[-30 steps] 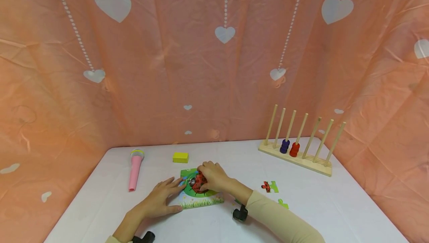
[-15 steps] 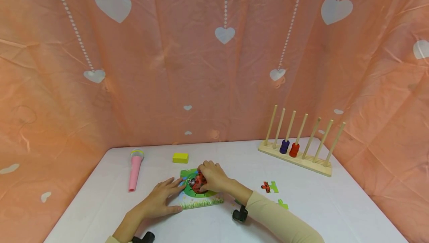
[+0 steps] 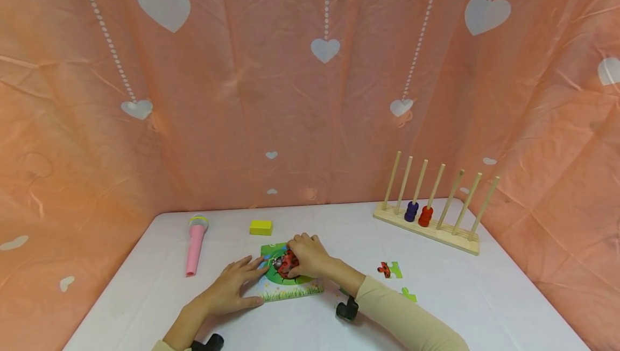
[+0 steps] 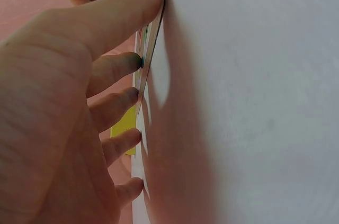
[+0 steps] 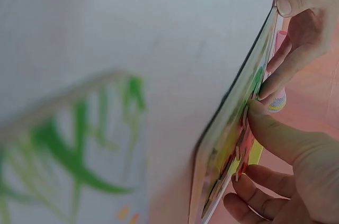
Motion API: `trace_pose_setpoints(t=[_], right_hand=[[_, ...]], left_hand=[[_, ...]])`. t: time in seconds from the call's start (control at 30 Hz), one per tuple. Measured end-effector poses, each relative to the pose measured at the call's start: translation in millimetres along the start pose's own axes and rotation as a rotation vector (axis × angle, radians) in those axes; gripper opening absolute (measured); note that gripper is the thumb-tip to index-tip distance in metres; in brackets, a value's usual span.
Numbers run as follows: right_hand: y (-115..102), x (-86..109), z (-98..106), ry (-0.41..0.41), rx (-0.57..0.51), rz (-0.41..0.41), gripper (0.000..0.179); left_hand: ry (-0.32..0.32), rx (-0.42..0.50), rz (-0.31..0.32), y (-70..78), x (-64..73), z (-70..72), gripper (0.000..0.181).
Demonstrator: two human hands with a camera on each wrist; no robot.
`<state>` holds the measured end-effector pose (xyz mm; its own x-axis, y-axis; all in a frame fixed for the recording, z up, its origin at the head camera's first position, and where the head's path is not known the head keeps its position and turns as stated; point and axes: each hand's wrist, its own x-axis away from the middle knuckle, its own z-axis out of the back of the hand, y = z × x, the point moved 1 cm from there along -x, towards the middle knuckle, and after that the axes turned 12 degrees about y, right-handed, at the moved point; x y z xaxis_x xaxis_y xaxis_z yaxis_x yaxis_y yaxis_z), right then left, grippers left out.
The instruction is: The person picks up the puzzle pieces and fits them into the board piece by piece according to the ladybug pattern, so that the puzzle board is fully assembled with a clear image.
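Observation:
A ladybug jigsaw board (image 3: 289, 293) with a grassy lower border lies on the white table between both hands. My left hand (image 3: 234, 286) rests at its left side with fingers spread; in the left wrist view the thumb (image 4: 124, 15) touches the board's edge. Over the board's right part, my right hand (image 3: 310, 257) pinches a red ladybug puzzle piece (image 5: 245, 147) between thumb and fingers. That piece stands slightly proud of the board's surface in the right wrist view. The right hand hides part of the picture from the head view.
To the right lie a red-and-green puzzle piece (image 3: 390, 270) and a green one (image 3: 409, 294), partly behind the right sleeve. A yellow block (image 3: 261, 227) sits behind the board, a pink toy microphone (image 3: 195, 248) to the left. A wooden peg rack (image 3: 426, 227) stands back right.

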<state>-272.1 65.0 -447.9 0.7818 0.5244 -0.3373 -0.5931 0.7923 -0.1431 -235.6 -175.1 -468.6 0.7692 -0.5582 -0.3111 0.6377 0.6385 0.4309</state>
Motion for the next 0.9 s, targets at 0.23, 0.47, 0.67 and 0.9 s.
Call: trace_pose_setpoints(t=[0.23, 0.47, 0.67, 0.9], right_hand=[[-0.3, 1.4, 0.7, -0.020, 0.010, 0.002, 0.056], [0.1, 1.6, -0.2, -0.043, -0.006, 0.000, 0.056], [-0.6, 1.6, 0.3, -0.055, -0.015, 0.006, 0.056], [-2.4, 2.4, 2.5, -0.055, -0.005, 0.014, 0.056]], left_hand=[[0.004, -0.006, -0.003, -0.3, 0.1, -0.8, 0.072], [-0.002, -0.005, -0.005, -2.2, -0.2, -1.3, 0.073], [-0.004, -0.001, 0.003, -2.4, -0.6, -1.2, 0.073], [-0.006, 0.007, 0.007, -1.7, -0.3, -0.6, 0.073]])
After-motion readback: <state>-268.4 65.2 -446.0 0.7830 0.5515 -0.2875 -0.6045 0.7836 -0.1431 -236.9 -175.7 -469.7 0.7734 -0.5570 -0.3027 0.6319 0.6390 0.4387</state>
